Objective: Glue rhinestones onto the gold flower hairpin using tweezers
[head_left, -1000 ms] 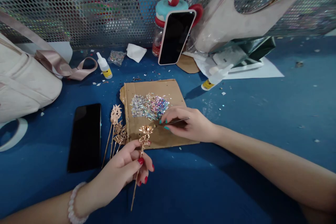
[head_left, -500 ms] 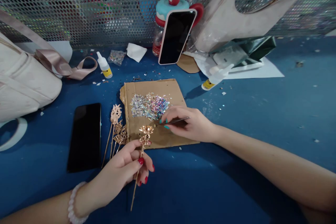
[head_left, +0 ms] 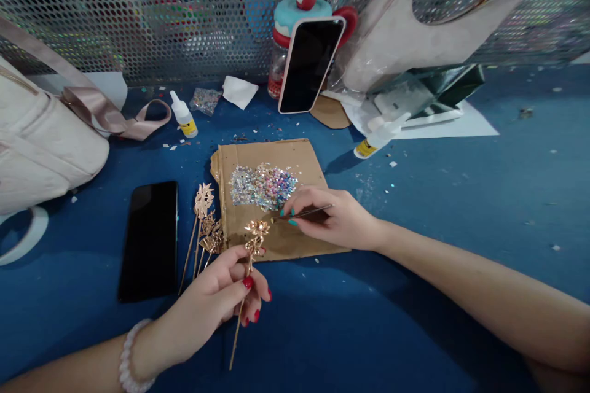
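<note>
My left hand [head_left: 225,295] pinches a gold flower hairpin [head_left: 257,228] by its stem, flower end up, over the near edge of a cardboard piece [head_left: 281,245]. Thin metal tweezers [head_left: 313,211] are gripped in my right hand [head_left: 338,218], their tip low over the cardboard, right of the flower. Whether the tips hold anything is too small to tell. A pile of colourful small gems [head_left: 265,186] lies on the cardboard just beyond both hands. More gold hairpins [head_left: 204,202] rest at the cardboard's left side.
A black phone [head_left: 150,239] lies on the left. Behind are two glue bottles [head_left: 184,116], a propped phone [head_left: 311,64] before a jar cup [head_left: 279,52], and a white bag [head_left: 442,37]. Another bag [head_left: 46,141] and a tape roll [head_left: 30,236] are at far left.
</note>
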{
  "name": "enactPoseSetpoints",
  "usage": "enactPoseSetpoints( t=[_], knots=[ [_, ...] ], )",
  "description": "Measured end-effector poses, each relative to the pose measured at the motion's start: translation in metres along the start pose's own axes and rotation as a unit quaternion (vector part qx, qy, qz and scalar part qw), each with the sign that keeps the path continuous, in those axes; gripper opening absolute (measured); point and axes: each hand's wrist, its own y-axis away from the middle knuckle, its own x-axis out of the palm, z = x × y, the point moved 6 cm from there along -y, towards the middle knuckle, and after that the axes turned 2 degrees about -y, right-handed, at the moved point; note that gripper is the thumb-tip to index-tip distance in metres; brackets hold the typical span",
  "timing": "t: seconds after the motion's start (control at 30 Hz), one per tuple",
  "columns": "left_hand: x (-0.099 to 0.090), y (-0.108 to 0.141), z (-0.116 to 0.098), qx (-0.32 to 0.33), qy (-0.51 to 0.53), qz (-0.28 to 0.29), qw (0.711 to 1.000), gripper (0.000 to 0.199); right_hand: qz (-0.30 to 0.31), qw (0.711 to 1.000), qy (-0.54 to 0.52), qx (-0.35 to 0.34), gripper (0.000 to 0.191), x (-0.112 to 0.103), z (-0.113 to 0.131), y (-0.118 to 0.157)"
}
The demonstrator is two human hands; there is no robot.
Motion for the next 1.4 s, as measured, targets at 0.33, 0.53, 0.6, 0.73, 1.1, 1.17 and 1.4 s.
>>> enactPoseSetpoints(
  t=[0.33,0.53,0.6,0.73,1.1,1.17,1.4],
  knots=[
    [-0.001,0.001,0.002,-0.008,-0.010,-0.003,1.000,0.027,-0.029,0.999,-0.012,0.021,0.010,-0.007,-0.002,0.001],
    [-0.001,0.000,0.003,0.006,-0.021,0.021,1.000,0.025,-0.061,0.997,-0.033,0.023,0.010,-0.014,0.002,0.000],
    [-0.001,0.001,0.003,0.007,-0.022,0.025,0.999,0.026,-0.062,0.996,-0.048,0.028,0.011,-0.015,0.002,0.000],
    [0.000,0.001,0.003,0.008,-0.028,0.027,0.999,0.024,-0.069,0.995,-0.067,0.030,0.011,-0.016,0.004,0.000],
    [0.001,0.000,0.002,0.013,-0.027,0.027,0.999,0.021,-0.067,0.995,-0.072,0.023,0.013,-0.017,0.007,0.000],
    [0.001,0.000,0.002,0.010,-0.025,0.028,0.999,0.023,-0.070,0.995,-0.073,0.023,0.014,-0.018,0.006,0.000],
    [-0.001,-0.001,0.004,0.014,-0.024,0.039,0.999,0.025,-0.065,0.995,-0.072,0.026,0.015,-0.017,0.005,0.001]
  ],
)
